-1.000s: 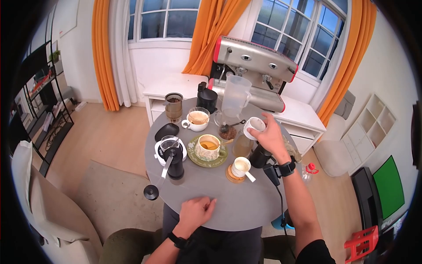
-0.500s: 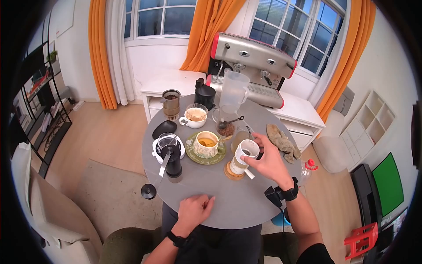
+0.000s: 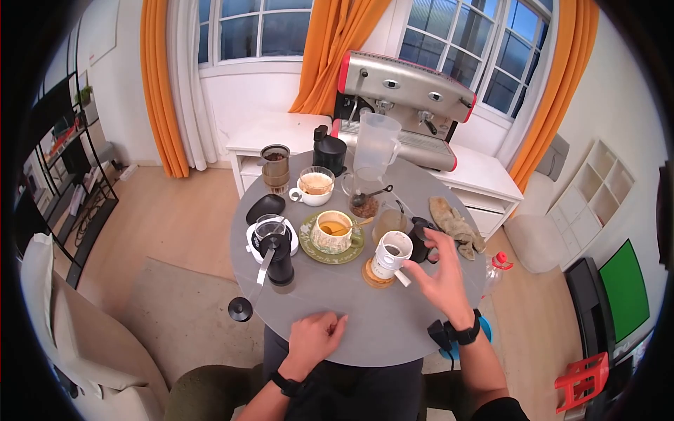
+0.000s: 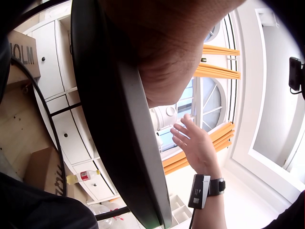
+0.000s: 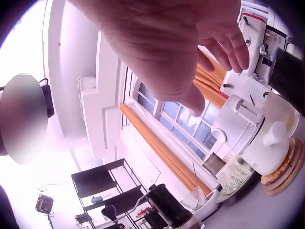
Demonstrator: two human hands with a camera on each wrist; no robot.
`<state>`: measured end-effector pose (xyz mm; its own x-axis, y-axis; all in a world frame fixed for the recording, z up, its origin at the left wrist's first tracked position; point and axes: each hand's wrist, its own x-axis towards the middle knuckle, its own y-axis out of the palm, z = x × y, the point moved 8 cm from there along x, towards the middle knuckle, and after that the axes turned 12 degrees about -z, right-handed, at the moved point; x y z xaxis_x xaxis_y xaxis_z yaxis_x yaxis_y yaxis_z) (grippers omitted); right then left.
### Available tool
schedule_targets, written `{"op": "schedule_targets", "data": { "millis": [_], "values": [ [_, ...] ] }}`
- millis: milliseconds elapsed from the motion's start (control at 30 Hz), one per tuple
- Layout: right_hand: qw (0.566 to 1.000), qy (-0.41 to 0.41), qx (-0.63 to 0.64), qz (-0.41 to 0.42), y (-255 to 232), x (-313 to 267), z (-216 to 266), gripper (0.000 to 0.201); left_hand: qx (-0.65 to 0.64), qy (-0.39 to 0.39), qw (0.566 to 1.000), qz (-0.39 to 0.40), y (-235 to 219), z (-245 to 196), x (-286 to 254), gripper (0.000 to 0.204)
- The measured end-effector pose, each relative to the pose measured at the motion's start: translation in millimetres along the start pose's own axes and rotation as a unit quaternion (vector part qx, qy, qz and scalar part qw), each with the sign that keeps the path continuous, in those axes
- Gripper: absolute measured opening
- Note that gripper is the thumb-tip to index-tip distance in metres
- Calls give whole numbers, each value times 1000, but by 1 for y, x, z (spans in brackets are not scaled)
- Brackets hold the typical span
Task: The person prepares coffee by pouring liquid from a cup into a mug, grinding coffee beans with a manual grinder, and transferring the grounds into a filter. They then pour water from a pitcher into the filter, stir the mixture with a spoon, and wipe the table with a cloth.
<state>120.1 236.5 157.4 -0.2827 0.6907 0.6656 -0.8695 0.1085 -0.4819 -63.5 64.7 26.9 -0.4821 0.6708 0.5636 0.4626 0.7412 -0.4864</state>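
Note:
My right hand (image 3: 444, 277) hovers just right of a white handled cup (image 3: 394, 243), its fingers spread and holding nothing. That cup sits on top of another white cup (image 3: 384, 268), whose handle points toward the front right. Under both lies a round wooden coaster (image 3: 378, 279). In the right wrist view the upper cup (image 5: 238, 125) shows a squared handle and the lower cup (image 5: 268, 151) a stubby one. At the table's front edge my left hand (image 3: 317, 342) rests with loosely curled fingers, nothing in it.
Left of the cups, a patterned cup (image 3: 331, 238) stands on a green saucer (image 3: 309, 254). A hand grinder (image 3: 281, 266), its crank overhanging the edge, is further left. Behind are a glass server (image 3: 387, 223), a clear pitcher (image 3: 375, 144) and a black kettle (image 3: 328, 151). A cloth (image 3: 453, 224) lies right.
My right hand brought the white handled cup from over the glass server down and toward me, onto the cup on the coaster, then let go and drew back right. My left hand stays put.

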Motion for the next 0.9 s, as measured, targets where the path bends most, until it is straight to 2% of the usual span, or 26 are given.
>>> {"op": "schedule_targets", "data": {
  "millis": [67, 167, 233, 267, 367, 467, 733, 767, 833, 900],
  "values": [
    [998, 22, 18, -48, -18, -20, -10, 57, 1, 0, 1000, 4, 0, -1, 0, 38],
    [979, 186, 64, -48, -27, -68, -57, 34, 2, 3, 1000, 7, -1, -2, 3, 38],
    [959, 254, 113, -56, -23, -101, -83, 26, 1, 4, 1000, 3, 0, -3, 3, 38],
    [945, 290, 138, -60, -19, -116, -95, 23, -1, 4, 1000, 3, 0, -3, 3, 38],
    [939, 312, 122, -80, -15, -142, -110, 26, -10, 7, 1000, 8, 2, -4, 3, 37],
    [937, 309, 118, -108, -17, -143, -105, 28, -15, 11, 1000, 10, 4, -2, 3, 37],
    [922, 350, 155, -55, -25, -126, -114, 38, 2, 1, 1000, 23, 3, -1, 3, 35],
    [935, 318, 137, -81, -33, -102, -101, 41, -1, 6, 1000, 15, 2, -2, 5, 35],
    [941, 256, 196, -104, -42, -46, -50, 38, -7, 10, 1000, 5, 1, -2, 3, 36],
    [961, 148, 228, -53, -32, 7, 31, 32, -5, 10, 1000, 6, 0, -3, 3, 37]
  ]
}}
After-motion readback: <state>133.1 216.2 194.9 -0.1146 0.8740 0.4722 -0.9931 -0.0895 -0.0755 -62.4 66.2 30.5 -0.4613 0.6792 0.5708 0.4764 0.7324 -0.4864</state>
